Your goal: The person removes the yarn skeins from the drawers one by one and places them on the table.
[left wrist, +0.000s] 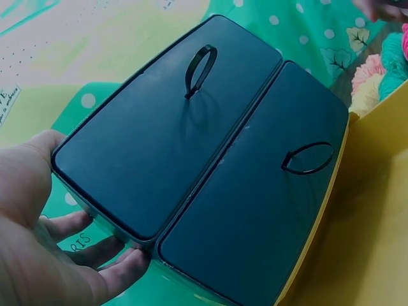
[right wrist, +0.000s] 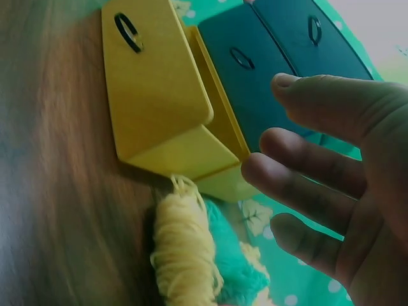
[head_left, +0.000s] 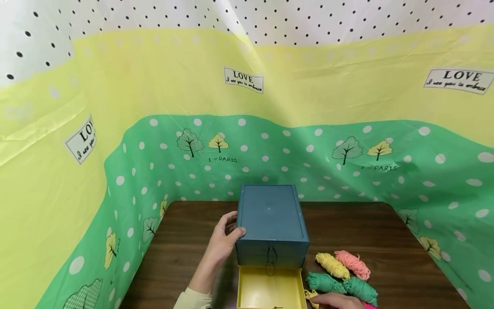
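A blue drawer box (head_left: 270,214) stands on the table, its two dark blue fronts (left wrist: 172,127) closed and fitted with black loop pulls (left wrist: 201,70). My left hand (head_left: 224,236) grips the box's left side, thumb on the top edge and fingers along the side. Below, the yellow drawer (head_left: 270,287) is pulled out towards me, its inner floor showing. My right hand (right wrist: 338,172) has loosely spread fingers with nothing between them, to the right of that drawer. Close to its fingertips in the head view lies a yellow yarn skein (head_left: 311,297).
More skeins lie right of the box: yellow (head_left: 332,265), pink (head_left: 353,265), two green ones (head_left: 325,282) and a magenta bit (head_left: 368,305) partly behind my right hand. A printed green and yellow curtain (head_left: 285,159) surrounds the dark wooden table (head_left: 185,244).
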The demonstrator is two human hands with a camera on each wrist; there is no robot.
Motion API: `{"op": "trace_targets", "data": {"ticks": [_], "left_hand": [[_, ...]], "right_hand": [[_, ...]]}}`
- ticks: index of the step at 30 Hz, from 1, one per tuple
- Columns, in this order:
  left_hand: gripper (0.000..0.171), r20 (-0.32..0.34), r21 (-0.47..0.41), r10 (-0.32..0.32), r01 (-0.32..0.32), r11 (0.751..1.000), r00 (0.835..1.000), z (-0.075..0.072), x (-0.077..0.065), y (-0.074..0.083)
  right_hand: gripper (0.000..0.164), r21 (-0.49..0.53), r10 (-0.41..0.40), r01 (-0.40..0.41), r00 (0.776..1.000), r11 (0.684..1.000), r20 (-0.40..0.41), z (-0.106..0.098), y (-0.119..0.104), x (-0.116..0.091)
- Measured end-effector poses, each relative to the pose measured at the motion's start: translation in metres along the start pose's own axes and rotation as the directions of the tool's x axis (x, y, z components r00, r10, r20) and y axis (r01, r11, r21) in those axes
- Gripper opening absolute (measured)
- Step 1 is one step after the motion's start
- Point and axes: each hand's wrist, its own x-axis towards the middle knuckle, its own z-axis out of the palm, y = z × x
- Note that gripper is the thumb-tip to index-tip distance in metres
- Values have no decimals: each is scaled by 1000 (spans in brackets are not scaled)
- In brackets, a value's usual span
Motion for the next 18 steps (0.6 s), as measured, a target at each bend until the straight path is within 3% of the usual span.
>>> {"op": "trace_targets", "data": {"ticks": [3,8,14,18], "left_hand": [[60,1,-4,-10,10,1000,1000,-2,-2,-3],[60,-1,-5,-34,34,999,999,-4,-1,-7],[59,-16,6,-33,33,999,999,-3,4,-6],[58,-24,11,-33,33,999,999,-1,7,-7]], "right_hand": [[34,31,29,-29,1000,999,6,8,-5,3],[38,92,8,-12,999,996,45,15,-5,10],[38,125,-25,26,1000,992,-6,28,-3,16],[33,203,14,-18,1000,979,20,35,-4,19]]}}
